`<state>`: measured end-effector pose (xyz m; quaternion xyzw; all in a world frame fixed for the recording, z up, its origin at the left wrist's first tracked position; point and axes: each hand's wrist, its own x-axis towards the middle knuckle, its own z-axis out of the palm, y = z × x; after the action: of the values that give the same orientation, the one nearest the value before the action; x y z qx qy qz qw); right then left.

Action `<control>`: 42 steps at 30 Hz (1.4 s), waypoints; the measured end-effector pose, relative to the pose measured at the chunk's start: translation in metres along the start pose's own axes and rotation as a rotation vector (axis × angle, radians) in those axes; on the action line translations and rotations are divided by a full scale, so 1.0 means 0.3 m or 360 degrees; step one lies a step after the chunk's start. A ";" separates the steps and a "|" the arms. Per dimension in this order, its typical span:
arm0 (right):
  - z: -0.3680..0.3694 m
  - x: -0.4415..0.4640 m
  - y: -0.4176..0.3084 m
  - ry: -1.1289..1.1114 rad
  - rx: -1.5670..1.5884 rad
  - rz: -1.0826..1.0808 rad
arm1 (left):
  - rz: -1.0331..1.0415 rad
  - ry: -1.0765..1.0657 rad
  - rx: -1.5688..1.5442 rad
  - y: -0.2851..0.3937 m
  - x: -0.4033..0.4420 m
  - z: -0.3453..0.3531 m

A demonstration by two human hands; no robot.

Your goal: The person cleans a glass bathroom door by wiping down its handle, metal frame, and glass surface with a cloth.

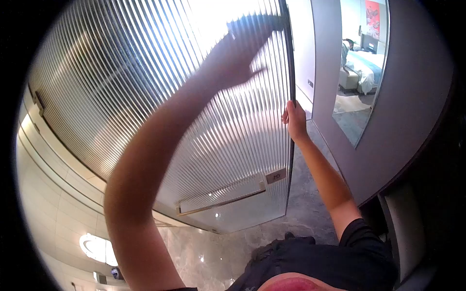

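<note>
Grey marble-look floor (315, 165) below the glass door, plain wall (403, 97) to its right, pale panelled surface (53, 194) to its lower left.

Right hand (295, 123), one: curled round the free edge of the glass door (233, 126), pinching that edge between thumb and fingers. Left hand (238, 53), one: raised across the upper part of the door, near the same edge; thumb set apart, other fingers blurred into a dark shape. Cannot tell whether spread or closed, whether holding anything, or whether touching the pane.

Progress, by judgement: under way. Done: firm hold on the door's edge, left arm extended over the pane. Left: amount not determinable, with no visible boundary between handled and unhandled glass.

Count, outward from the hands. Glass door, one: ribbed, dark-edged, directly before the body. Horizontal bar (223, 202), one: across the door's lower part. Square marked plate (275, 175), one: on the door, at the bar's right end. Hinge-like fitting (39, 103), one: at the door's far left side. Wall socket (310, 83), one: just right of the door. Mirror (349, 116), one: farther right of the door, showing one bed (361, 65) and one red picture (372, 19). Lit ring (99, 248), one: below and left of the door.
</note>
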<state>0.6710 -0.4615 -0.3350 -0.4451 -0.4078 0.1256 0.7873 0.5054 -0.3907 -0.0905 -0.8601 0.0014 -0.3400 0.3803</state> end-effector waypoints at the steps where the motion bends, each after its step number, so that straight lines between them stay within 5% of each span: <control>1: 0.004 0.004 0.002 0.0016 0.0007 -0.0020 | 0.0004 -0.0141 -0.0189 0.067 -0.034 0.037; 2: 0.001 0.010 0.008 0.0020 0.0002 -0.0036 | 0.0098 -0.0330 -0.0444 0.126 -0.049 -0.007; 3: -0.003 0.005 0.013 0.0009 -0.0005 -0.0039 | 0.0157 -0.0549 -0.0170 0.165 -0.107 0.035; 7: -0.003 0.009 0.025 0.0033 -0.0014 -0.0012 | 0.0021 -0.0335 -0.0229 0.080 -0.091 -0.013; 10: -0.013 0.015 0.044 -0.0013 0.0031 -0.0050 | 0.0051 0.0224 -0.0220 -0.156 0.057 -0.062; 12: -0.020 0.011 0.051 -0.0019 0.0041 -0.0049 | -0.0346 -0.0028 0.0039 -0.277 0.145 -0.161; 15: 0.003 -0.001 0.019 0.0033 0.0083 -0.0033 | -0.0340 -0.0290 0.0083 -0.173 0.160 -0.358; 17: -0.007 0.006 0.034 -0.0046 0.0140 -0.0094 | 0.0142 0.0385 -0.0055 -0.126 0.061 -0.036; 19: -0.006 0.000 0.013 -0.0049 0.0132 -0.0066 | -0.0009 -0.0256 -0.0412 0.081 -0.031 -0.017; 23: -0.034 -0.014 0.061 -0.0086 0.0181 0.0085 | 0.0412 -0.0874 -0.0128 0.354 -0.214 0.131; 26: -0.081 -0.018 0.112 -0.0197 0.0026 -0.0236 | 0.0489 -0.0805 0.0305 0.462 -0.325 0.213; 29: -0.084 -0.041 0.133 -0.0066 0.0168 -0.0304 | 0.0443 -0.0802 0.0226 0.489 -0.337 0.227; 34: -0.080 -0.091 0.086 -0.0087 0.0271 0.0052 | 0.0451 -0.0880 0.0115 0.526 -0.411 0.272; 42: -0.069 -0.075 0.072 -0.0140 -0.0101 0.0049 | 0.0406 -0.0881 0.0019 0.673 -0.600 0.471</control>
<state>0.6758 -0.4742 -0.3697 -0.4701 -0.4389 0.1443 0.7521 0.5015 -0.3950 -0.3957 -0.9107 0.0038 -0.0421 0.4109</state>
